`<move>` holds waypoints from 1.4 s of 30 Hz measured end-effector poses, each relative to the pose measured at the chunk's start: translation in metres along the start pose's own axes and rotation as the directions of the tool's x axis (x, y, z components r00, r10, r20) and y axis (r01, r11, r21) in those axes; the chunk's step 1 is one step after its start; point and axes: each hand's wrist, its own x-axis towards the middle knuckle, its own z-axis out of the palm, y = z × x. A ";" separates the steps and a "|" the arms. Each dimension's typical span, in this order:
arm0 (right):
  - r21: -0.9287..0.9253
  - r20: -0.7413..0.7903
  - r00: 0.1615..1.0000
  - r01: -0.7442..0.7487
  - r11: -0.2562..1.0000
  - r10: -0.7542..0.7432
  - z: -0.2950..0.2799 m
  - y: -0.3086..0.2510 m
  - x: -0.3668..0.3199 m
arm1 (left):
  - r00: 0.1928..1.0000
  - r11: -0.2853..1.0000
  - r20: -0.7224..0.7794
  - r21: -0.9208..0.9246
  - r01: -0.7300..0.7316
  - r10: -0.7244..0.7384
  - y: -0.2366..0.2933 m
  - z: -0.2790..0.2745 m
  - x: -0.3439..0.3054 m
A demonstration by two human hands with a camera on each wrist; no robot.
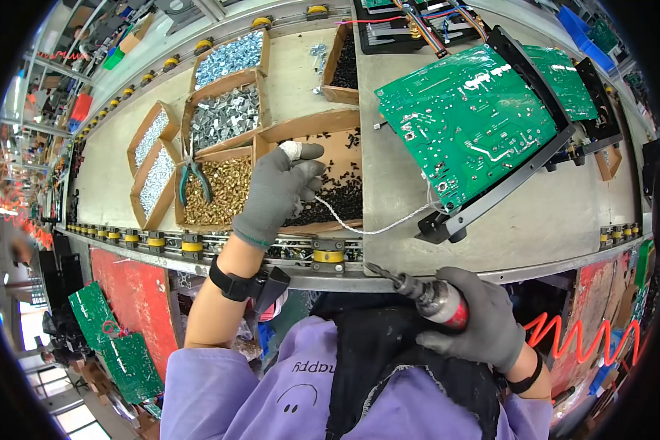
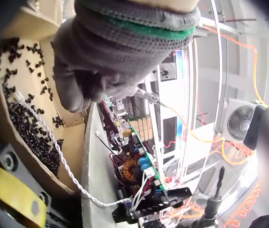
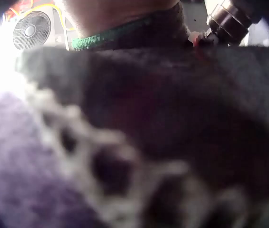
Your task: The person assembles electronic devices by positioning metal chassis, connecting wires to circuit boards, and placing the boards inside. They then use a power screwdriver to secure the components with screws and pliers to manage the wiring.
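Note:
My left hand (image 1: 282,187), in a grey glove with a white-wrapped fingertip, is over the cardboard bin of black screws (image 1: 337,194). Its fingers are bent in the left wrist view; what may lie inside them is hidden. A white twisted cable (image 1: 370,232) runs from the green circuit board (image 1: 469,117) over that bin's rim, its far part near the hand. At the table's front edge, my gloved right hand (image 1: 484,319) grips a red and grey power screwdriver (image 1: 440,301), its bit pointing left. Dark cloth, close and blurred, fills most of the right wrist view.
Left of the hand stand bins of brass screws (image 1: 224,191), metal clips (image 1: 224,117) and bluish screws (image 1: 231,59). Green-handled pliers (image 1: 195,180) lean over a bin edge. Yellow rollers (image 1: 328,257) line the front edge. An orange coiled hose (image 1: 579,341) hangs at right.

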 end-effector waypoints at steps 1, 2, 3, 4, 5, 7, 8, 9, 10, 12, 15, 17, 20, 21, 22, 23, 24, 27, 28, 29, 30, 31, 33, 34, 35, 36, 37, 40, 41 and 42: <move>0.024 0.011 1.000 -0.012 1.000 0.012 0.007 0.001 0.002 | 1.000 0.995 -0.021 -0.098 0.004 -0.006 -0.004 0.000 -0.002; 0.046 0.021 0.999 -0.025 0.999 0.024 0.012 0.002 0.005 | 0.998 0.971 0.056 -0.239 0.021 -0.007 -0.007 -0.002 -0.004; 0.047 0.019 0.999 -0.027 0.999 0.026 0.016 0.003 0.007 | 0.998 0.971 0.058 -0.237 0.021 -0.007 -0.005 -0.002 -0.010; 0.052 0.015 0.999 -0.051 0.997 0.050 0.019 0.003 0.008 | 0.991 0.914 0.132 -0.397 0.084 -0.034 0.000 0.001 -0.020; 0.057 0.011 0.997 -0.077 0.995 0.076 0.021 0.004 0.009 | 0.977 0.827 0.209 -0.540 0.157 -0.049 0.005 0.006 -0.029; 0.058 0.002 0.995 -0.097 0.994 0.097 0.024 0.003 0.012 | 0.975 0.842 0.214 -0.515 0.157 -0.051 0.008 0.017 -0.043; 0.056 0.002 0.993 -0.115 0.992 0.115 0.024 0.003 0.014 | 0.967 0.803 0.242 -0.558 0.208 -0.083 0.009 0.021 -0.048; 0.054 0.003 0.991 -0.133 0.990 0.133 0.025 0.003 0.014 | 0.956 0.759 0.270 -0.597 0.259 -0.113 0.011 0.025 -0.052; 0.047 0.000 0.989 -0.148 0.988 0.148 0.027 0.002 0.015 | 0.955 0.763 0.286 -0.597 0.247 -0.085 0.013 0.029 -0.055; 0.046 0.007 0.984 -0.177 0.983 0.177 0.026 0.001 0.015 | 0.956 0.733 0.275 -0.630 0.258 -0.100 0.017 0.038 -0.059; 0.045 0.012 0.977 -0.214 0.976 0.213 0.025 0.001 0.014 | 0.959 0.720 0.262 -0.644 0.259 -0.111 0.019 0.044 -0.065; 0.042 0.003 0.974 -0.228 0.973 0.228 0.025 0.000 0.013 | 0.958 0.739 0.270 -0.624 0.254 -0.101 0.017 0.046 -0.069; 0.055 0.001 0.973 -0.232 0.971 0.232 0.024 -0.003 0.013 | 0.966 0.816 0.258 -0.562 0.137 0.015 0.013 0.049 -0.073; 0.045 0.007 0.971 -0.238 0.970 0.238 0.024 -0.004 0.013 | 0.974 0.803 0.222 -0.587 0.104 0.036 0.013 0.050 -0.075; 0.035 0.012 0.970 -0.244 0.969 0.244 0.022 -0.006 0.012 | 0.981 0.790 0.185 -0.610 0.069 0.057 0.014 0.052 -0.077; 0.039 0.005 0.969 -0.248 0.968 0.248 0.020 -0.006 0.011 | 0.980 0.793 0.191 -0.605 0.072 0.057 0.014 0.055 -0.079; 0.085 0.078 0.954 -0.295 0.952 0.289 0.017 -0.006 0.010 | 0.983 0.780 0.161 -0.625 0.037 0.083 0.014 0.058 -0.081; 0.231 0.209 0.920 -0.375 0.898 0.331 0.015 0.000 0.004 | 0.976 0.805 0.179 -0.593 0.007 0.124 0.012 0.059 -0.081; 0.324 0.269 0.904 -0.409 0.853 0.331 0.014 0.001 0.002 | 0.965 0.838 0.225 -0.546 0.010 0.135 0.011 0.059 -0.080; 0.326 0.260 0.902 -0.417 0.848 0.344 0.012 0.002 -0.002 | 0.961 0.840 0.241 -0.543 0.017 0.136 0.016 0.062 -0.080; 0.304 0.256 0.901 -0.420 0.855 0.351 0.007 0.001 -0.005 | 0.962 0.857 0.271 -0.504 0.108 0.037 0.024 0.065 -0.081; 0.281 0.249 0.899 -0.422 0.862 0.359 0.003 0.000 -0.010 | 0.953 0.866 0.297 -0.459 0.197 -0.059 0.029 0.068 -0.080; 0.316 0.194 0.904 -0.425 0.848 0.380 -0.012 -0.002 -0.025 | 0.949 0.920 0.315 -0.372 0.125 -0.001 0.026 0.072 -0.069; 0.350 0.154 0.908 -0.418 0.838 0.389 -0.019 -0.003 -0.033 | 0.926 0.948 0.376 -0.281 0.150 -0.035 0.026 0.074 -0.060; 0.355 0.142 0.905 -0.425 0.832 0.401 -0.024 -0.004 -0.040 | 0.899 0.968 0.431 -0.186 0.168 -0.073 0.026 0.078 -0.054; 0.375 0.135 0.873 -0.483 0.791 0.469 -0.030 -0.006 -0.048 | 0.883 0.974 0.467 -0.170 0.149 -0.053 0.028 0.087 -0.052; 0.395 0.129 0.837 -0.536 0.747 0.532 -0.033 -0.005 -0.054 | 0.875 0.976 0.481 -0.162 0.147 -0.052 0.036 0.091 -0.051; 0.363 0.024 0.841 -0.511 0.779 0.541 -0.032 0.001 -0.066 | 0.896 0.999 0.443 -0.031 -0.025 0.036 0.058 0.101 -0.054; 0.340 0.024 0.829 -0.533 0.775 0.559 -0.032 0.003 -0.069 | 0.888 0.999 0.458 -0.019 -0.026 0.032 0.058 0.103 -0.052; 0.333 0.025 0.823 -0.543 0.771 0.568 -0.030 0.004 -0.069 | 0.889 0.999 0.457 -0.050 -0.002 0.025 0.057 0.103 -0.051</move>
